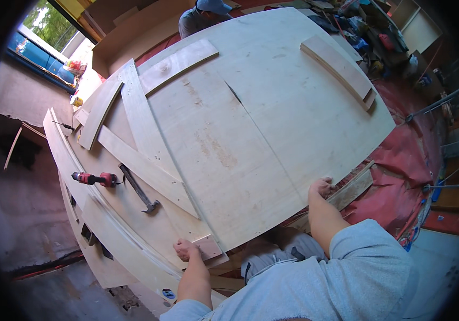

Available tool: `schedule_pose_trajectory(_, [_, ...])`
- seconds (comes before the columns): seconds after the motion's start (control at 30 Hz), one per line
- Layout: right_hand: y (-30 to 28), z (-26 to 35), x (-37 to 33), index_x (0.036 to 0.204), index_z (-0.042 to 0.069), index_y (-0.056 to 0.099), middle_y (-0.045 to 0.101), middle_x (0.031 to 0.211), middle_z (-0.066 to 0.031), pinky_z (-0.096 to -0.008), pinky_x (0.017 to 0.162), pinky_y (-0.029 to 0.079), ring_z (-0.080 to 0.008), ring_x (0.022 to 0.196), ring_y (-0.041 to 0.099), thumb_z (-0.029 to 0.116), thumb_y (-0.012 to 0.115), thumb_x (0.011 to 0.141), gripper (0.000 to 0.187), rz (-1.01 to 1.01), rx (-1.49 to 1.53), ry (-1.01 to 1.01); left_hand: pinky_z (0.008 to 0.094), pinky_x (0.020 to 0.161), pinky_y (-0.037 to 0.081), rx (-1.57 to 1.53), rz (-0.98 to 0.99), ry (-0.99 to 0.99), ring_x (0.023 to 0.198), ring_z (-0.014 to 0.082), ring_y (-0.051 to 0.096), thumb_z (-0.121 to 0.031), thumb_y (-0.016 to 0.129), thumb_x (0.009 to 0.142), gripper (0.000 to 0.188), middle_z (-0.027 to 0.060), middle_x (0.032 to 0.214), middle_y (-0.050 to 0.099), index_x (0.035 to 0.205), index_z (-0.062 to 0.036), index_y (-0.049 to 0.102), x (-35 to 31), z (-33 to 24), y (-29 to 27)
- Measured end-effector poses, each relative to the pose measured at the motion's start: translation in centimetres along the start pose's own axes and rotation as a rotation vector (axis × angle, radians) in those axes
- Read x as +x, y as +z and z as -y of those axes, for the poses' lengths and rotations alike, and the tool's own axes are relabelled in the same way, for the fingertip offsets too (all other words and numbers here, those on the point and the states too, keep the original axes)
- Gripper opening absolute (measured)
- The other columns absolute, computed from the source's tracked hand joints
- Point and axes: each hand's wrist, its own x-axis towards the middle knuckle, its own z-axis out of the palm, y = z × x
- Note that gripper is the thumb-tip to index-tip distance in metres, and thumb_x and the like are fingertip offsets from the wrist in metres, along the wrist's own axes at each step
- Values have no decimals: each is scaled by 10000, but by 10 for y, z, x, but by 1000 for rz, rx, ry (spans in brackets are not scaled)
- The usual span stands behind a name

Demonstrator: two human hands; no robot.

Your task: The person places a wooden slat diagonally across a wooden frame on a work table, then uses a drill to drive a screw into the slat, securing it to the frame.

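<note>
I see the panel (277, 115) laid flat, left-edge planks (142, 120) seemingly unfixed. Left hand (187, 250) curls on the block (210, 247); right hand's (323, 187) grip, I can't tell.

Bare forearms (195, 281) spread apart, left hand (187, 250) curled, right hand (322, 187) farther forward

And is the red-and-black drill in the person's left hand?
No, the drill lies beside the hammer, apart from the left hand, which is at a short wooden board.
</note>
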Motion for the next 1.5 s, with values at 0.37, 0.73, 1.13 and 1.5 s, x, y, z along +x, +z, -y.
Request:
schedule_pose_trajectory(0.37, [-6, 1, 2, 1287, -3, 462, 671, 1171, -317, -587, 907, 542, -490, 1074, 682, 516, 372, 1054, 576, 115, 65, 31, 510, 841, 524, 25, 6, -1, 952, 397, 708, -353, 428, 959, 353, 189, 1021, 748, 1020, -98, 663, -2, -5, 3])
schedule_pose_trajectory(0.73, [55, -32, 48, 1276, 7, 536, 680, 1129, -256, -476, 705, 641, -365, 918, 752, 172, 378, 1038, 330, 193, -287, -363, 536, 803, 537, -36, 34, 15, 950, 400, 707, -341, 452, 962, 344, 188, 1029, 735, 998, -83, 676, 17, 7, 17])
schedule_pose_trajectory(1.13, [84, -26, 47, 1099, 89, 626, 702, 1008, -171, -461, 691, 604, -323, 863, 729, 303, 390, 1030, 326, -65, -317, -517, 541, 824, 529, -169, -18, 26, 991, 405, 690, -359, 507, 932, 328, 179, 1045, 723, 1026, -98, 682, 12, 15, 15])
schedule_pose_trajectory(1.5, [93, -39, 62, 1219, 45, 576, 655, 1072, -275, -562, 694, 596, -460, 919, 705, 401, 457, 1031, 419, 60, -525, -499, 528, 842, 521, -74, 20, 25, 982, 393, 697, -339, 483, 945, 337, 175, 1043, 732, 1015, -83, 690, 5, 19, 0])
